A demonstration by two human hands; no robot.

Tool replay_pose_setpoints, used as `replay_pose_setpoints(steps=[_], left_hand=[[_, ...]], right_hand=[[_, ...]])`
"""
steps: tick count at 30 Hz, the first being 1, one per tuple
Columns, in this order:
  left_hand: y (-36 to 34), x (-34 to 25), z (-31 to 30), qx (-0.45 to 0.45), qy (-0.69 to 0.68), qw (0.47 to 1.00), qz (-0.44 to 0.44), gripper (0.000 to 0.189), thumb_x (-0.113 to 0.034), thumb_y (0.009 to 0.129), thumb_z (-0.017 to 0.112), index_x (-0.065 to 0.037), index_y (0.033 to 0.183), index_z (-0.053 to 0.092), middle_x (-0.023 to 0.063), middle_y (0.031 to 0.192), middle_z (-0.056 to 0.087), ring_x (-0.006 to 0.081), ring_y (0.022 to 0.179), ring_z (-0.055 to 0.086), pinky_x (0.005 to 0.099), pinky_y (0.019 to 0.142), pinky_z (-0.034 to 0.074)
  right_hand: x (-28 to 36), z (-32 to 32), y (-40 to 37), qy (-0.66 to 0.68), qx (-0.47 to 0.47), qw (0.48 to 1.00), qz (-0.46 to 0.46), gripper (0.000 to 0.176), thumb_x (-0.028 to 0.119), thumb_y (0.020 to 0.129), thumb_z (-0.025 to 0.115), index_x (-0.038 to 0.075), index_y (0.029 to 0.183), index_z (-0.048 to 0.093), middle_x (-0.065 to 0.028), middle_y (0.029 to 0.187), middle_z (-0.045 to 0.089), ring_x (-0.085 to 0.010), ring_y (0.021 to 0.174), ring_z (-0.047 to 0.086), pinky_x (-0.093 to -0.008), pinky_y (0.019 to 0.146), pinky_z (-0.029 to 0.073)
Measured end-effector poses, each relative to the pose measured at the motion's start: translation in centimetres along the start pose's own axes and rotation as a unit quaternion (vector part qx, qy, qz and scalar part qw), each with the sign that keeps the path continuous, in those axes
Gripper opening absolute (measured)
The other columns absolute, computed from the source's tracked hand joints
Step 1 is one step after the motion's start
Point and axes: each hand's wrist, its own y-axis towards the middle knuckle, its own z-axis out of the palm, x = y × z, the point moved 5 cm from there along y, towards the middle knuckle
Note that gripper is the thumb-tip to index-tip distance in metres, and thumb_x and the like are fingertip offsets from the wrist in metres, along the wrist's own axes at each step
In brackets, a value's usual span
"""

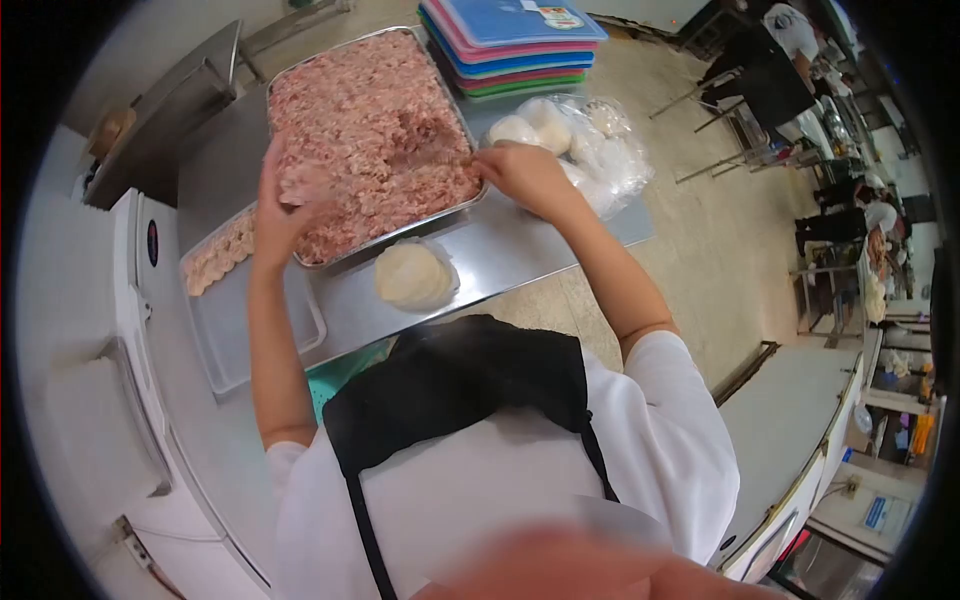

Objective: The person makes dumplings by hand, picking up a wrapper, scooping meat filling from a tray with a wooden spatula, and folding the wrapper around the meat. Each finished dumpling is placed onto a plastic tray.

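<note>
A large metal tray [462,207] is heaped with pinkish ground meat [360,100], with a hollow scooped on its right side. At the tray's right edge my right hand [525,178] is closed in a pinch on a thin spatula-like tool [445,158], blurred over the meat. My left hand [278,215] is at the tray's left edge, thumb and fingers curved apart around a pale pinkish blurred patch; I cannot tell whether it holds something. A stack of round dough wrappers [412,275] lies in front of the tray. Left of it, a plastic tray [250,335] carries a row of dumplings [222,252].
Stacked colored lids [520,30] stand behind at the right. A clear plastic bag [618,150] with pale round dough pieces lies at the metal table's [500,255] right end. A white appliance [150,260] borders the left. Other people [795,35] work farther off at right.
</note>
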Motion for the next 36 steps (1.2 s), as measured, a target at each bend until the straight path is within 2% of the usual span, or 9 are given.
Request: replay_pose_setpoints(steps=[1,5,12,16,19,22,28,31,36], left_hand=[[0.3,-0.4,0.5,0.003,0.112,0.99,0.085,0.084,-0.01,0.076,0.074,-0.01,0.146,0.029,0.0099,0.126,0.057,0.0214,0.102,0.062,0.0337,0.087,0.052],[-0.6,-2.5,3.7,0.079,0.008,0.995,-0.054,0.074,-0.011,0.069,0.078,-0.004,0.135,0.045,0.0073,0.119,0.059,0.0184,0.099,0.06,0.0304,0.09,0.047],[0.0,2.1,4.5,0.131,0.062,0.989,-0.017,0.042,-0.011,0.074,0.074,0.0,0.112,0.061,0.0042,0.093,0.064,0.0118,0.088,0.059,0.0276,0.079,0.048],[-0.4,4.2,4.1,0.062,-0.015,0.964,-0.256,0.036,-0.016,0.073,0.076,0.001,0.103,0.066,0.0122,0.094,0.067,0.0177,0.088,0.061,0.0307,0.082,0.049],[-0.5,5.7,4.4,0.084,0.063,0.982,-0.16,0.041,-0.021,0.076,0.077,0.0,0.108,0.064,0.0136,0.09,0.067,0.0186,0.085,0.062,0.0316,0.081,0.049],[-1.8,4.2,4.4,0.083,0.067,0.955,-0.277,0.055,-0.026,0.075,0.078,-0.002,0.121,0.059,0.0149,0.105,0.066,0.0195,0.093,0.061,0.032,0.085,0.048],[-1.9,-0.7,2.7,0.021,0.1,0.994,0.029,0.069,-0.028,0.073,0.08,-0.008,0.133,0.051,0.0104,0.13,0.055,0.0251,0.11,0.056,0.0336,0.097,0.041],[-2.0,-0.3,2.5,0.052,0.105,0.992,0.046,0.061,-0.026,0.073,0.079,-0.008,0.126,0.057,0.0124,0.122,0.06,0.0257,0.108,0.058,0.0358,0.097,0.041],[-1.5,-1.9,3.1,0.164,0.188,0.968,-0.031,0.05,-0.024,0.07,0.08,-0.003,0.112,0.062,0.0148,0.114,0.062,0.0252,0.108,0.058,0.0345,0.095,0.043]], right_hand=[[0.7,-1.0,-0.2,0.039,-0.016,0.999,0.015,0.025,0.024,0.091,0.057,0.005,0.103,0.068,-0.0151,0.093,0.066,-0.032,0.084,0.063,-0.0385,0.072,0.049],[5.5,-2.3,-0.9,0.252,0.059,0.965,-0.031,0.028,0.025,0.094,0.057,0.002,0.108,0.066,-0.0184,0.092,0.066,-0.0288,0.084,0.063,-0.0363,0.074,0.047],[3.6,1.9,0.6,0.239,0.076,0.962,-0.109,0.025,0.028,0.093,0.057,0.01,0.106,0.068,-0.0141,0.09,0.067,-0.0336,0.083,0.064,-0.0395,0.069,0.051],[5.8,-0.6,0.3,0.009,-0.055,0.994,-0.091,0.02,0.021,0.089,0.059,0.011,0.105,0.067,-0.0118,0.089,0.065,-0.0327,0.079,0.063,-0.0427,0.068,0.05],[7.0,1.6,-0.1,-0.021,-0.042,0.996,-0.076,0.017,0.019,0.087,0.058,0.012,0.1,0.067,-0.012,0.088,0.065,-0.0338,0.08,0.063,-0.0449,0.065,0.05],[2.1,5.9,1.0,-0.078,0.044,0.996,0.008,0.015,0.014,0.084,0.054,0.007,0.091,0.066,-0.0154,0.084,0.065,-0.0357,0.083,0.064,-0.0479,0.067,0.05],[1.8,-0.3,-0.4,0.099,-0.007,0.995,0.024,0.026,0.023,0.091,0.056,0.006,0.106,0.068,-0.0201,0.096,0.067,-0.035,0.086,0.065,-0.043,0.074,0.05],[4.4,-1.5,-0.9,0.326,0.05,0.944,-0.01,0.029,0.027,0.093,0.058,0.006,0.11,0.067,-0.0194,0.099,0.067,-0.0345,0.087,0.064,-0.0399,0.076,0.05],[6.4,0.0,-0.3,0.209,0.071,0.969,-0.11,0.026,0.028,0.092,0.059,0.008,0.106,0.068,-0.015,0.096,0.068,-0.0324,0.084,0.065,-0.0371,0.073,0.051]])
